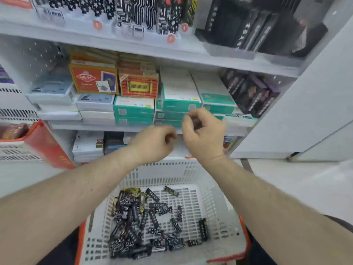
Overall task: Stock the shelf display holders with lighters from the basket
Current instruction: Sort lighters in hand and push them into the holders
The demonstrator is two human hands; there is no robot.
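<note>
- Lying in a heap, black-and-white lighters [145, 224] fill the near left corner of the white basket [215, 203].
- Above its far edge, the left hand [152, 144] curls, holding nothing I can see.
- The right hand [202, 132] pinches something dark and blurry.
- Display holders [133, 18] stand on the top shelf [107, 43].

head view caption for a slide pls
Both hands raised over a white basket of patterned lighters, below stocked shelves.
</note>
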